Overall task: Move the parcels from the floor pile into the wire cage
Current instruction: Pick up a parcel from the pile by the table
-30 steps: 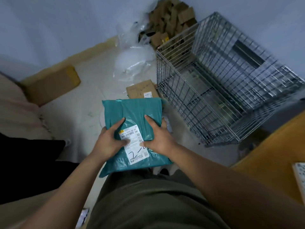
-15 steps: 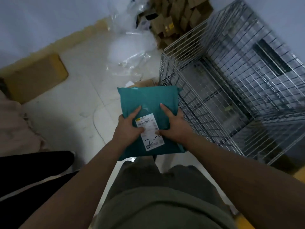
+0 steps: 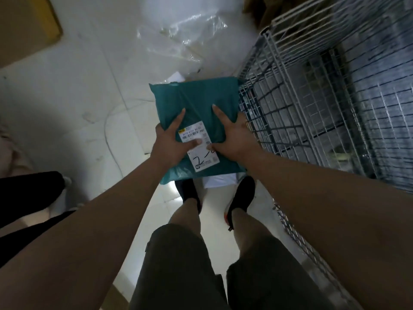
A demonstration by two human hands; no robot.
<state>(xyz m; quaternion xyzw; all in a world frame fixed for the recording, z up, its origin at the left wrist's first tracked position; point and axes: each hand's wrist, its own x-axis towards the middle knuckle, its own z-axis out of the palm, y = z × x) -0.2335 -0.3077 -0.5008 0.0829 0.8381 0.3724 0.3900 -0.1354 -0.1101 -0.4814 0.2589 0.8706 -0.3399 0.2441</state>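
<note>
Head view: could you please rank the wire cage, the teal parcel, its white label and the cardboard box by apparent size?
1. wire cage
2. teal parcel
3. cardboard box, though it is cut off by the frame and farther away, so its place against the parcel is unsure
4. white label

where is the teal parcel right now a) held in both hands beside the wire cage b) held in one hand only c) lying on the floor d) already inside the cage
A: the left hand and the right hand both grip the teal parcel, which is off the floor and outside the wall of the wire cage.
</note>
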